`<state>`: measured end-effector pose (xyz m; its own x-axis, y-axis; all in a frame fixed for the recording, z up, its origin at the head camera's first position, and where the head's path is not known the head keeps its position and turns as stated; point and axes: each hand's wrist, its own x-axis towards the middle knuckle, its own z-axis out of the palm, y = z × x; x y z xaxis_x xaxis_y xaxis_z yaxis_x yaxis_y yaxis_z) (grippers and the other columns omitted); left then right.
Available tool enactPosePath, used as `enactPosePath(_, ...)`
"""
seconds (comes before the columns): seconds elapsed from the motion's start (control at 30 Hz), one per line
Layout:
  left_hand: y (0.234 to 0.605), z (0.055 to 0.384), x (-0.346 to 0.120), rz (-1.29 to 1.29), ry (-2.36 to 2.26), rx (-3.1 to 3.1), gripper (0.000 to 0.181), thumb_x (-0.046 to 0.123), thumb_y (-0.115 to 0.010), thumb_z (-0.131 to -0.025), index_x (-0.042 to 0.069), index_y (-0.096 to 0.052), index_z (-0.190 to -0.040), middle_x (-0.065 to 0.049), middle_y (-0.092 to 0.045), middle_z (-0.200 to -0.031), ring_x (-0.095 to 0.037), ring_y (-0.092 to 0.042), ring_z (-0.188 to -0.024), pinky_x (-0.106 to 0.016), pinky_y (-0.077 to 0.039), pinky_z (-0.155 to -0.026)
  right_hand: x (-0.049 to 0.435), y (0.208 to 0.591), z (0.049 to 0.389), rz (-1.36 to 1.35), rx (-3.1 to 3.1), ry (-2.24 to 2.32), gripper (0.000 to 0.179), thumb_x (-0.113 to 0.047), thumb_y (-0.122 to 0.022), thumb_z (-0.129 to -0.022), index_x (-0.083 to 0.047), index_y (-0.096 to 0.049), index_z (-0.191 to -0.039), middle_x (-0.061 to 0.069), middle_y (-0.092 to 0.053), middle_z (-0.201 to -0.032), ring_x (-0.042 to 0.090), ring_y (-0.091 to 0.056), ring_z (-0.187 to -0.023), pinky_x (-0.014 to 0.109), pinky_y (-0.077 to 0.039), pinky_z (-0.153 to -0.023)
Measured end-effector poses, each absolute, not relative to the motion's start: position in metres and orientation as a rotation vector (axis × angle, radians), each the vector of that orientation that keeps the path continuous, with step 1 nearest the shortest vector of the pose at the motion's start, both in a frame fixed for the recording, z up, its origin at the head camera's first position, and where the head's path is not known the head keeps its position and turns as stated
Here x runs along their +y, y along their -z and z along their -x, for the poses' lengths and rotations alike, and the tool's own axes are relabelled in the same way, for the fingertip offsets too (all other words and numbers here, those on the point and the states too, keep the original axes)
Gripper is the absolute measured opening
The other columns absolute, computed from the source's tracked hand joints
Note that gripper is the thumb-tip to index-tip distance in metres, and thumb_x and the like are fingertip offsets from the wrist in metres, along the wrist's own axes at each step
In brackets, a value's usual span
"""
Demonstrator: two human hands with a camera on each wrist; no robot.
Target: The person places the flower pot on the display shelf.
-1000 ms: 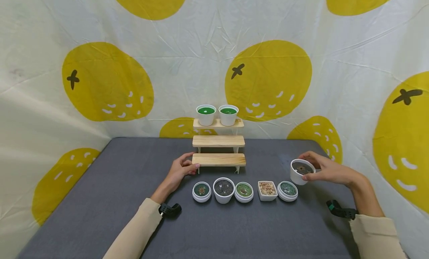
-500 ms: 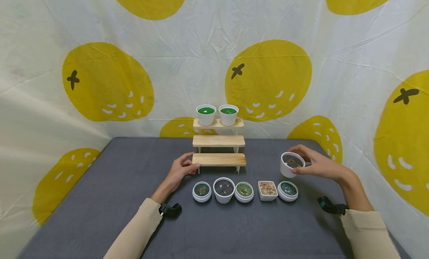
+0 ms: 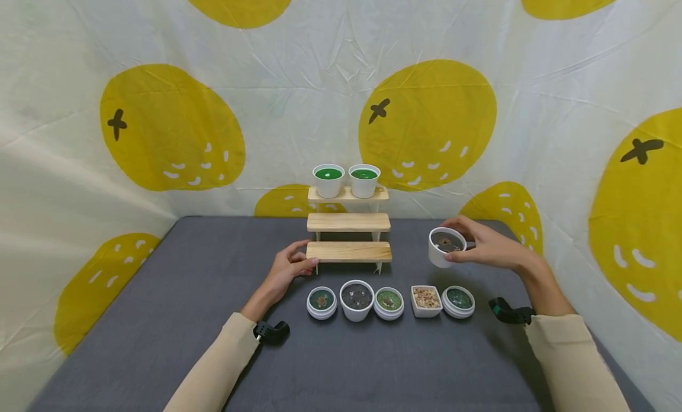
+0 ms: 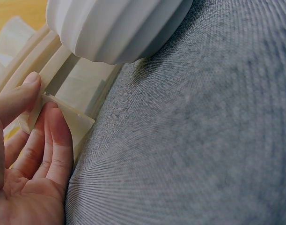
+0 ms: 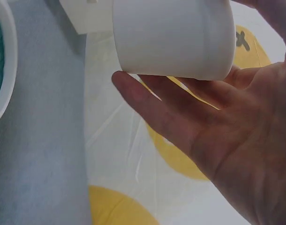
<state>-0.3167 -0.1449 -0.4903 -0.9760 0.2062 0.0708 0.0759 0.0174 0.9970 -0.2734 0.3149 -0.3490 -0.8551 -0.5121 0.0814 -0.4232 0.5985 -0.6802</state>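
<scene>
My left hand (image 3: 282, 274) grips the left end of the lowest shelf of a three-tier wooden display stand (image 3: 348, 252). In the left wrist view its thumb lies along the shelf's edge, with curled fingers at the pale side support (image 4: 70, 117). Off to the stand's right, my right hand (image 3: 490, 246) holds a round white pot (image 3: 436, 253) with a dark filling, raised above the table and tilted slightly. The right wrist view shows the pot's smooth wall (image 5: 175, 37) and fingers beneath its base. Two white pots with green contents (image 3: 328, 186) occupy the top shelf.
In front of the stand is a row: a small green-topped pot (image 3: 321, 313), a taller dark-filled pot (image 3: 356, 311), another green-topped pot (image 3: 389, 311), a square dish of pebbles (image 3: 426, 308) and a teal-topped pot (image 3: 458, 309). A printed curtain (image 3: 298, 116) hangs behind the grey table (image 3: 213, 252).
My right hand has carried the pot leftward and farther back toward the stand. My left hand keeps its hold on the bottom shelf, and the row of pots is unchanged.
</scene>
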Motion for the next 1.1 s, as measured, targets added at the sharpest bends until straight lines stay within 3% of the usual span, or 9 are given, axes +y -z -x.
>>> enactPosePath(0.1, 0.49, 0.317, -0.144, -0.31, -2.121, 2.161, 0.074, 0.016, -0.079, -0.092, 0.007, -0.043, -0.156, 0.002, -0.071, -0.087, -0.013, -0.068, -0.085, -0.026, -0.06, -0.074, 0.308, 0.345, 0.276, 0.807, 2.697, 1.084, 0.059, -0.022, -0.077, -0.094, -0.006, -0.045, -0.141, 0.014, -0.064, -0.132, 0.026, -0.062, -0.115, 0.035, -0.054, -0.093)
enactPosePath(0.47, 0.492, 0.318, -0.145, -0.302, -2.12, 2.168, 0.072, 0.015, -0.078, -0.093, 0.007, -0.043, -0.156, 0.001, -0.071, -0.087, -0.013, -0.067, -0.083, -0.027, -0.06, -0.074, 0.281, 0.337, 0.296, 0.879, 2.662, 1.065, 0.063, -0.018, -0.078, -0.093, -0.003, -0.043, -0.143, 0.015, -0.064, -0.129, 0.026, -0.063, -0.109, 0.05, -0.05, -0.1)
enactPosePath(0.83, 0.492, 0.317, -0.144, -0.31, -2.131, 2.172, 0.072, 0.013, -0.078, -0.093, 0.005, -0.043, -0.155, 0.002, -0.071, -0.086, -0.012, -0.067, -0.082, -0.026, -0.059, -0.073, 0.247, 0.328, 0.309, 0.895, 2.67, 1.054, 0.062, -0.021, -0.077, -0.092, -0.002, -0.045, -0.143, 0.018, -0.066, -0.127, 0.023, -0.064, -0.104, 0.034, -0.055, -0.086)
enactPosePath(1.1, 0.492, 0.318, -0.145, -0.296, -2.137, 2.155, 0.07, 0.013, -0.078, -0.093, 0.008, -0.045, -0.154, 0.002, -0.071, -0.086, -0.012, -0.068, -0.083, -0.026, -0.06, -0.074, 0.22, 0.326, 0.32, 0.945, 2.718, 1.018, 0.065, -0.023, -0.079, -0.088, -0.006, -0.048, -0.143, 0.015, -0.069, -0.123, 0.024, -0.064, -0.1, 0.036, -0.053, -0.084)
